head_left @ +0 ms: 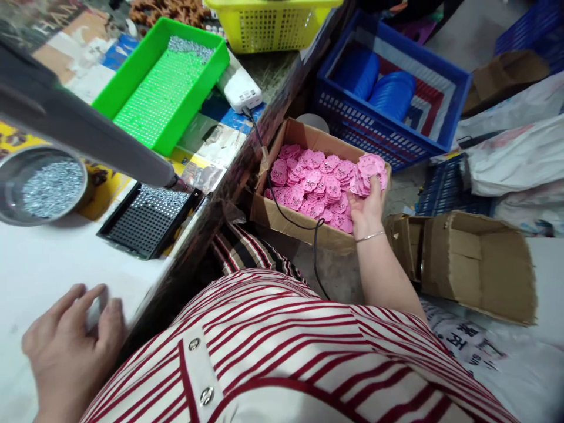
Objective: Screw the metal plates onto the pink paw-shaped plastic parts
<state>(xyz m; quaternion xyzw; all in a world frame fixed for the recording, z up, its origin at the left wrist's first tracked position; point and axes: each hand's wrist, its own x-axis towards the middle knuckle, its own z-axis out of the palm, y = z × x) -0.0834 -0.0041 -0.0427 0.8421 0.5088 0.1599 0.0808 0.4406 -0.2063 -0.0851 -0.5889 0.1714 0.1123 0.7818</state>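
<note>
My right hand (pixel 369 207) reaches into the right end of a cardboard box (pixel 299 224). It is closed on a stack of pink plastic pieces (pixel 371 167) with scalloped edges. More pink pieces (pixel 312 181) fill the box in piles. My left hand (pixel 73 338) is on the white tabletop, its fingers bent and apart, with nothing visible in it. Beyond it lies a black perforated tray (pixel 136 226) with small silvery screws at its far end. The tip of a grey electric screwdriver (pixel 110 141) is over that tray's right edge.
A metal bowl (pixel 42 218) of screws and a green basket (pixel 145 126) stand on the table, near a white power bank (pixel 240 88). Its black cable (pixel 282 212) hangs across the box. A blue crate (pixel 392 138) is behind the box; cardboard cartons (pixel 480 264) lie at right.
</note>
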